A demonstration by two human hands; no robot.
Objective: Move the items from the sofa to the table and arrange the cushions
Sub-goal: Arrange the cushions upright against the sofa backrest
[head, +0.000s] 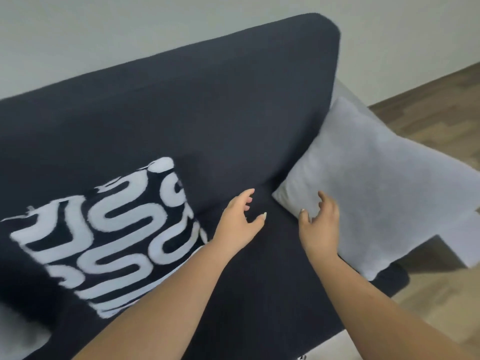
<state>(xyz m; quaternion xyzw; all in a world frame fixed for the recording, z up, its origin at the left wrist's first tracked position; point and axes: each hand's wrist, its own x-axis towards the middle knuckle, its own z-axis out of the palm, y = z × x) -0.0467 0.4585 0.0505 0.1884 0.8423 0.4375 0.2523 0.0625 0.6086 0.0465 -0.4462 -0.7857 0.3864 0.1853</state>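
Hands reach forward over a dark sofa (207, 113), both empty with fingers spread. The left hand (240, 219) hovers above the bare seat, gripping nothing. The right hand (318, 224) overlaps the near corner of a plain grey cushion (376, 183) (contact unclear), which leans at the sofa's right end. A black cushion with white squiggles (111, 229) lies on the seat to the left. Wood floor (441, 105) shows beyond.

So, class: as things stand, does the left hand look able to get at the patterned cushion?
Probably yes. The left hand hangs open over bare sofa seat, right beside the patterned cushion, with nothing between them.
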